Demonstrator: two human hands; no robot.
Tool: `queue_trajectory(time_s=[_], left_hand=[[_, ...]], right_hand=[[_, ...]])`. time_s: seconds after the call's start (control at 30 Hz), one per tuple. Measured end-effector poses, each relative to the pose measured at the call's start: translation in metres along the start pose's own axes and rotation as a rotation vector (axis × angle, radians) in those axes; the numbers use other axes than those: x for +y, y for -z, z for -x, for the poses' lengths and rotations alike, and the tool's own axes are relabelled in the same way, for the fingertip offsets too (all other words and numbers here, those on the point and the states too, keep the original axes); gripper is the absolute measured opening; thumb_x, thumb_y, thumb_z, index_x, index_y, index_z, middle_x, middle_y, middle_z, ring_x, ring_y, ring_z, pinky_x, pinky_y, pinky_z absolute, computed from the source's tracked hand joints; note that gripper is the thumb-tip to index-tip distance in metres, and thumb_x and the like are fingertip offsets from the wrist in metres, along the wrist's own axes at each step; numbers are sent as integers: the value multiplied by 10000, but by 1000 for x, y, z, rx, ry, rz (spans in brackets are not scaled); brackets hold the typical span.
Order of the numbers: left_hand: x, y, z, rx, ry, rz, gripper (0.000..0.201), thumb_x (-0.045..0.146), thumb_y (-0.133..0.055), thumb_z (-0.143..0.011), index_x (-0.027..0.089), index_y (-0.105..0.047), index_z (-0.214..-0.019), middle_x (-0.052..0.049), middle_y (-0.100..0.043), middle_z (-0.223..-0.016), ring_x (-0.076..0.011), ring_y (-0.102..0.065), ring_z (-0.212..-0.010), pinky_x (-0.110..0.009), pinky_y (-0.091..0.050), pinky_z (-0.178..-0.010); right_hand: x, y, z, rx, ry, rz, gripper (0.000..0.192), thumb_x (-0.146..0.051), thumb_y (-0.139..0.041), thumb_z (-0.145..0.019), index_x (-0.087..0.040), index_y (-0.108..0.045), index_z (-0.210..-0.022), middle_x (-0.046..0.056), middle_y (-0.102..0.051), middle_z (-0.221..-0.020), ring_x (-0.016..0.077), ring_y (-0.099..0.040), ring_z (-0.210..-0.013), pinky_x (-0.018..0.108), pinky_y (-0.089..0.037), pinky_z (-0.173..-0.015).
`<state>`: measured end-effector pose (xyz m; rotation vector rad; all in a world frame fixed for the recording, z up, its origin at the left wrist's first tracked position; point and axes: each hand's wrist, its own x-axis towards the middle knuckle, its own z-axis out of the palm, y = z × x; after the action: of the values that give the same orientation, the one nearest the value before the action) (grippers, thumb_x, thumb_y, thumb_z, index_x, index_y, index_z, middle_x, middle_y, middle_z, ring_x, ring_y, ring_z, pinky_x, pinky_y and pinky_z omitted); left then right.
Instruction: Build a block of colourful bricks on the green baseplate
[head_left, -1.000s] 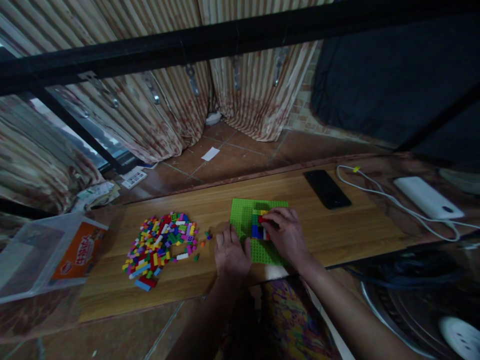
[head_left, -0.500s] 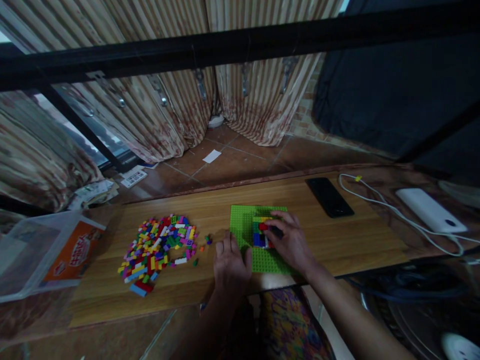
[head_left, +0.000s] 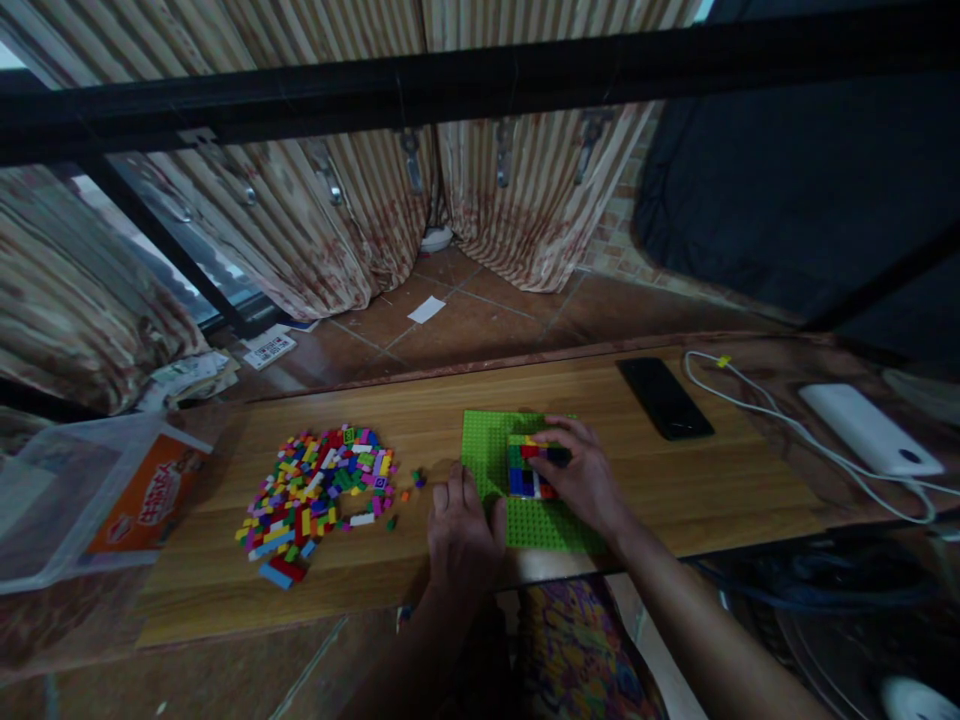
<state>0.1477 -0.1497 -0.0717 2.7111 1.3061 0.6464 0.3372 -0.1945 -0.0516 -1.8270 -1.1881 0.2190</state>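
Note:
A green studded baseplate (head_left: 487, 450) lies on the wooden board (head_left: 675, 480) in front of me. A small block of red, blue, green and yellow bricks (head_left: 528, 468) stands on the plate. My right hand (head_left: 583, 478) rests on this block, with its fingertips pressing a dark brick at the top. Flat on the board sits my left hand (head_left: 461, 525), its thumb touching the plate's left edge; it holds nothing. A pile of several loose coloured bricks (head_left: 315, 490) lies to the left of my left hand.
A clear plastic box with an orange label (head_left: 97, 495) sits at the board's left end. On the right lie a black phone (head_left: 664, 398), a white cable (head_left: 787, 425) and a white power bank (head_left: 870, 428). Curtains and a tiled floor lie beyond.
My right hand's fingers have shifted slightly on the brick block. The left hand stays where it was. The view has tilted a little.

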Motion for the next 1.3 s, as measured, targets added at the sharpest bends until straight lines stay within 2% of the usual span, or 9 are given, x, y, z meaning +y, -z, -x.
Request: queue_trajectory(time_s=[0.13,0.3,0.53,0.67,0.77,0.87,1.13,1.23,1.3], left_hand=[[-1,1,5,21,8,51,497,375,-515,-903,48,-533,-1276,-219,-578,-1265,-301,-547,-1039,-436,-504,-843],[6,12,4,54,18,136,468,288,-482,-923,68,-478,-1336,-236,-501,-1367,-315,-518,-1139,-464,-462,-916],[33,21,-23,-123,-149,199,468,302,-424,-940,191,-492,-1389,-155,-462,-1447,-326,-483,-1220,-517,-414,-1003],[36,17,-28,-166,-143,204,474,324,-404,-950,167,-498,-1386,-164,-493,-1427,-333,-491,-1236,-526,-421,-1017],[34,13,-27,-167,-159,210,483,329,-397,-951,147,-486,-1390,-177,-484,-1436,-331,-500,-1248,-513,-431,-1024],[34,9,-25,-165,-169,224,493,325,-400,-950,125,-468,-1396,-191,-449,-1463,-322,-506,-1262,-476,-452,-1025],[34,-3,-21,-117,-179,299,521,311,-429,-949,74,-414,-1412,-242,-405,-1484,-321,-470,-1329,-449,-465,-1050],[28,-4,-14,-95,-164,367,527,293,-418,-957,88,-375,-1440,-229,-381,-1507,-301,-392,-1397,-453,-433,-1094],[24,-3,-8,-90,-129,446,570,290,-413,-961,99,-296,-1484,-208,-373,-1519,-275,-360,-1421,-449,-411,-1120]], right_hand=[[4,4,1,-12,-53,-76,310,-381,-737,-749,-249,-696,-1026,87,-604,-1235,266,-548,-1166,494,-408,-1022],[10,6,0,37,-141,-155,335,-461,-647,-827,-224,-678,-1061,89,-651,-1150,244,-590,-1100,468,-420,-1006],[8,-7,2,-11,-181,-171,346,-474,-655,-803,-222,-697,-1037,85,-684,-1130,243,-616,-1072,462,-438,-997],[-1,-7,0,-51,-372,-250,411,-498,-687,-751,-208,-710,-1042,53,-723,-908,205,-662,-766,368,-540,-718],[-8,-4,-5,-101,-500,-308,461,-506,-725,-701,-194,-717,-1040,7,-689,-694,147,-574,-515,279,-473,-481],[-13,-3,-9,-117,-541,-326,458,-495,-752,-667,-187,-726,-1006,-5,-675,-647,119,-524,-447,241,-409,-403],[-14,-5,-10,-148,-564,-373,449,-500,-749,-666,-197,-718,-996,2,-688,-660,151,-584,-486,277,-476,-446],[-9,-6,-2,-36,-480,-431,449,-522,-716,-714,-213,-702,-1040,53,-745,-899,213,-693,-777,350,-565,-673],[-7,-7,5,107,-413,-478,427,-539,-640,-791,-220,-687,-1072,79,-721,-1117,237,-663,-1041,409,-536,-882]])
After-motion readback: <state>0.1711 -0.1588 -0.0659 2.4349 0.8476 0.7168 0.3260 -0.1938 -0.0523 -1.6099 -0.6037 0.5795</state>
